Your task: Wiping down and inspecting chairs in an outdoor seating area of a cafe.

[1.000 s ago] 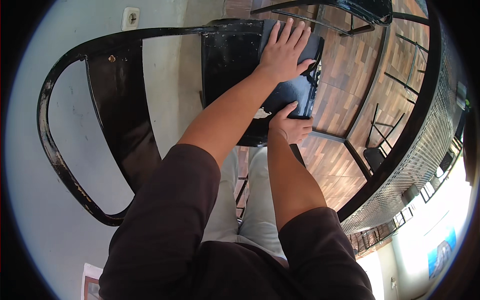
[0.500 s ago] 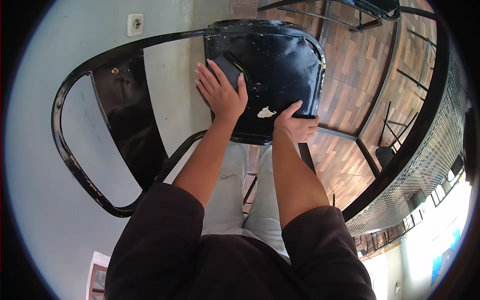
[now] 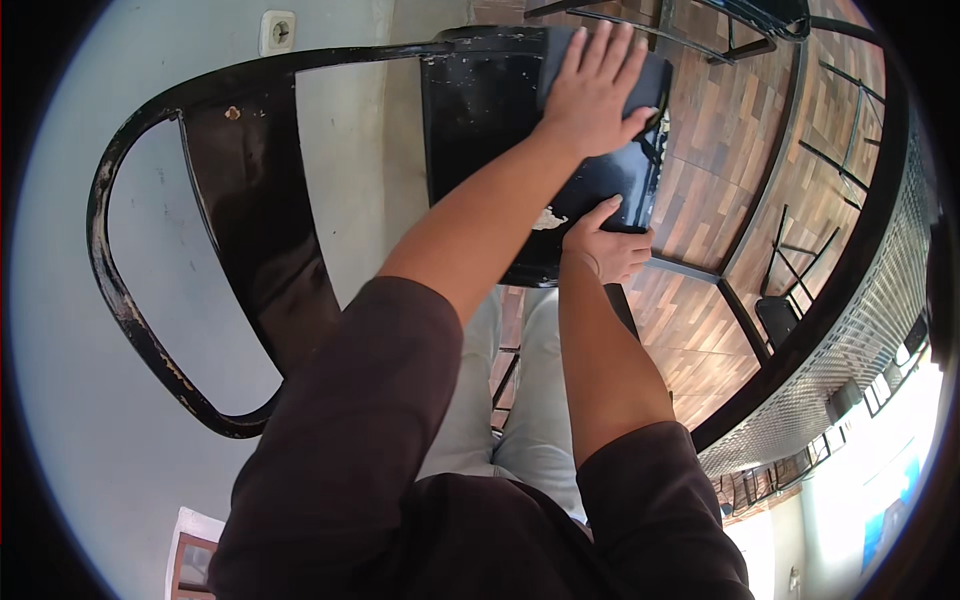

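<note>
A black metal chair with scuffed, chipped paint lies before me, its seat facing up and its backrest to the left. Over the far right part of the seat, my left hand is open, fingers spread, palm pressing down a dark grey folded cloth or pad. Its exact kind is hard to tell, since the hand hides much of it. My right hand grips the seat's near right edge, thumb on top and fingers bent over the side. A pale bare patch shows beside my left forearm.
A pale wall with a white socket stands on the left. Wood-patterned flooring stretches to the right, with other black chairs on it. A dark-rimmed perforated panel curves along the right side.
My left hand has slid the grey cloth or pad from the seat's left part across to its far right part. The right hand keeps its hold on the edge.
</note>
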A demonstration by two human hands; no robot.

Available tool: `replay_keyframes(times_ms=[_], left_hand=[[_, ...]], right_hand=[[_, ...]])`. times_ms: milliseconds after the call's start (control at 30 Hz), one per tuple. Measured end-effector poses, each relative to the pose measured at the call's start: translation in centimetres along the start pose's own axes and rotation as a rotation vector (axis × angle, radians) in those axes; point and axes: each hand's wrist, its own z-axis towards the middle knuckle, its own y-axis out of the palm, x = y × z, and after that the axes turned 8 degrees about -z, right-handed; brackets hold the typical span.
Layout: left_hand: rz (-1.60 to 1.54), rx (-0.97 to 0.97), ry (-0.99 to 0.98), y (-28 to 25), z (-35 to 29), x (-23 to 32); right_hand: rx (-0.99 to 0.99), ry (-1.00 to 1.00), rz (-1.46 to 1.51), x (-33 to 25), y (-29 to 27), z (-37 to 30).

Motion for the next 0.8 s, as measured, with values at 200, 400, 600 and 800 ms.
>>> replay_keyframes(times_ms=[200,400,600,800], left_hand=[[-0.079,0.127,-0.129,-1.9,-1.7,-2.9],[0.196,0.173,-0.333,-6.2,-4.0,-7.9],[0.247,0.312,-0.094,-1.5,-2.7,-6.1],[-0.044,-0.229,-0.136,-2.9,3.6,4.3]], right_hand=[[0.007,0.014,0.011,0.4,0.1,0.7],[-0.042,0.017,0.003,-0.2,-0.8,0.0],[-0.048,0.006,0.032,-0.4,-1.2,0.0],[0.005,0.008,0.006,0.3,-0.1,0.4]])
